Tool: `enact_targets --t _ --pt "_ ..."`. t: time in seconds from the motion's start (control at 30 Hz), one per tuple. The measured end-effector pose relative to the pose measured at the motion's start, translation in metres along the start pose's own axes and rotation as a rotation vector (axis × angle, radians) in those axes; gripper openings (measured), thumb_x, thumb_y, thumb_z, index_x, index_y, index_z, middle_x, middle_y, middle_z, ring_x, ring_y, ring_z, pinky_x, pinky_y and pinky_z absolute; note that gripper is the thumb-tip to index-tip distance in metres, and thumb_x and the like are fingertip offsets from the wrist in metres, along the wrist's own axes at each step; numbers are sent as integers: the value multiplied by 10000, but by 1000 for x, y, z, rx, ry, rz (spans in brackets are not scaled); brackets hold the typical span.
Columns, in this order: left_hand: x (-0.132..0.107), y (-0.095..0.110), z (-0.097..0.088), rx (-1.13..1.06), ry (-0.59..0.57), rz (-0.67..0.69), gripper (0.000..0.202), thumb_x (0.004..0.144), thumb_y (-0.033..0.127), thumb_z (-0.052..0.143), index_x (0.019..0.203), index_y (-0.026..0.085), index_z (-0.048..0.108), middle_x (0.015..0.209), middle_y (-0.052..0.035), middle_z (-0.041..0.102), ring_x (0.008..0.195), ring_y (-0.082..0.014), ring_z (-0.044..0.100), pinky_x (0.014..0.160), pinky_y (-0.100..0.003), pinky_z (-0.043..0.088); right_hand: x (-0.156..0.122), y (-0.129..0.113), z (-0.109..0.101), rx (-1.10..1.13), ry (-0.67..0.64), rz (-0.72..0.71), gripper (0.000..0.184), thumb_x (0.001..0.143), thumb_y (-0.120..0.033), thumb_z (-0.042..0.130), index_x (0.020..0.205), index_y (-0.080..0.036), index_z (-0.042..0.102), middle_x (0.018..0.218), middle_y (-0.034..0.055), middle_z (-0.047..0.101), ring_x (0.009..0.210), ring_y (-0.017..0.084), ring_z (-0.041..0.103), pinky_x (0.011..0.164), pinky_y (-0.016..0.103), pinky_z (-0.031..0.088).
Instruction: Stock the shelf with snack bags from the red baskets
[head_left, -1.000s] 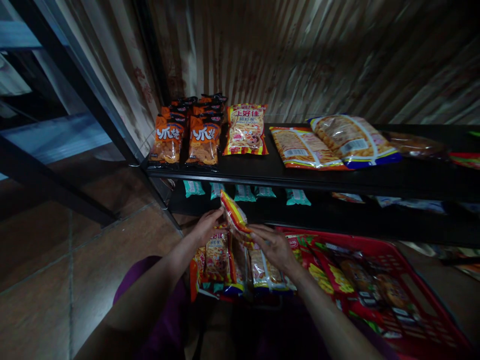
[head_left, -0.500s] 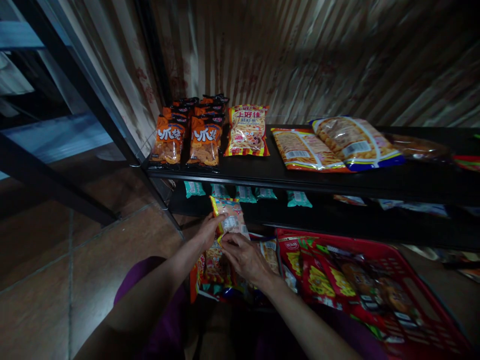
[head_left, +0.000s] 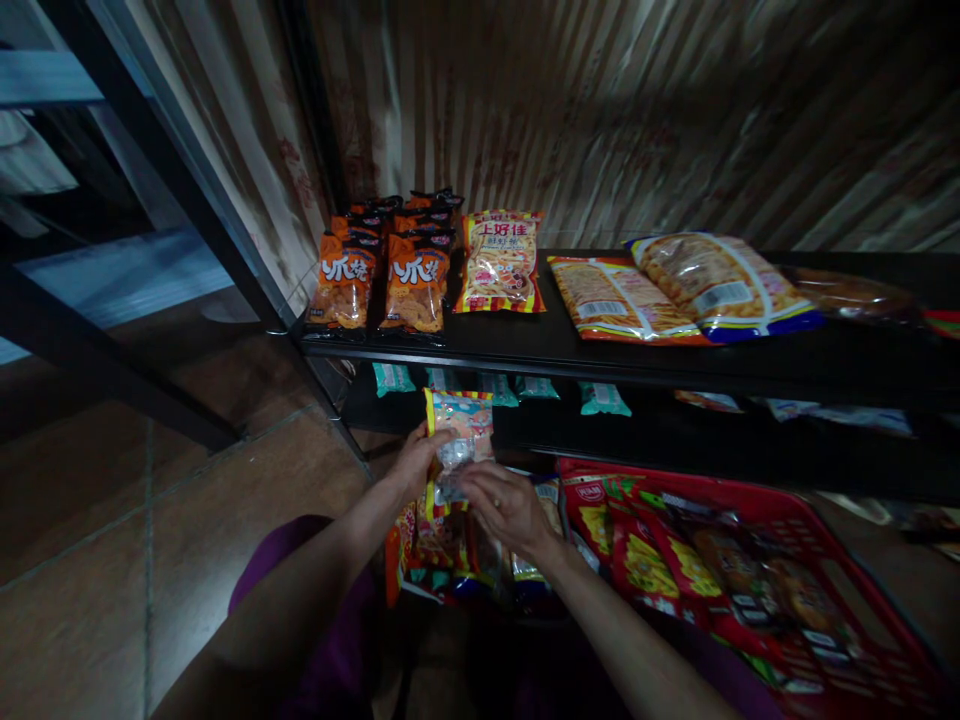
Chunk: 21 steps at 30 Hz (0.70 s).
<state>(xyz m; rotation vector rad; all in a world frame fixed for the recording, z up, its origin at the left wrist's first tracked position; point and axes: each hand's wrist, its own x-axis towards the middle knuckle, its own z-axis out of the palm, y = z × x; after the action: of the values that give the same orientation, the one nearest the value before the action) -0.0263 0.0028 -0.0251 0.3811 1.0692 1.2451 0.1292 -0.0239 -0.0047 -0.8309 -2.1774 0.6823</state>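
A snack bag (head_left: pixel 469 415) with a yellow edge and its back towards me is held upright just below the upper shelf. My left hand (head_left: pixel 420 465) is closed on its left edge, thumb across the front. My right hand (head_left: pixel 510 505) has its fingers bent together against the bag's lower right part; the fingertips are slightly blurred. Behind the bag, small teal packets (head_left: pixel 604 398) sit on the lower shelf (head_left: pixel 540 435). Several more snack bags (head_left: pixel 439 540) lie beneath my hands, partly covered by them.
On the black upper shelf (head_left: pixel 517 345) stand several orange bags (head_left: pixel 416 285) and a yellow-red snack bag (head_left: pixel 501 262). Two larger bags lie flat there, one blue-edged (head_left: pixel 724 285). A red basket (head_left: pixel 840 560) with packaged food is at right. A metal post (head_left: pixel 187 200) rises at left.
The snack bag has turned a little to face me more squarely. My right hand has shifted from its lower corner to its lower right side. The view has moved slightly.
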Motion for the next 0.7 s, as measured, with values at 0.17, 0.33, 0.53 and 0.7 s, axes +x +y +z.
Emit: enact_targets --t 0.17,0.33,0.53,0.7 --pt "-2 1 -2 26 -78 -69 307 558 197 741 845 125 658 728 -52 709 596 -165 630 619 -293 494 2 27 -11 251 452 561 318 851 -483 495 736 -213 618 657 9 627 622 149 596 599 267 475" --pt "-5 3 1 35 -166 -153 322 557 178 735 865 113 666 724 -67 716 586 -172 630 616 -304 499 5 45 -8 730 780 849 348 597 -498 750 770 -229 616 642 -37 636 595 125 599 602 253 479" --pt "-14 7 7 87 -235 -219 345 531 188 746 857 103 671 732 -78 714 624 -191 639 634 -309 493 14 43 -25 1107 695 965 316 546 -423 809 729 -215 656 677 -26 694 601 133 632 572 251 490" --pt "-20 7 11 111 -270 -249 405 523 229 785 889 102 666 760 -89 707 660 -197 643 666 -320 502 17 44 -33 1193 671 977 287 514 -334 841 662 -187 643 602 -35 674 538 125 602 524 245 469"
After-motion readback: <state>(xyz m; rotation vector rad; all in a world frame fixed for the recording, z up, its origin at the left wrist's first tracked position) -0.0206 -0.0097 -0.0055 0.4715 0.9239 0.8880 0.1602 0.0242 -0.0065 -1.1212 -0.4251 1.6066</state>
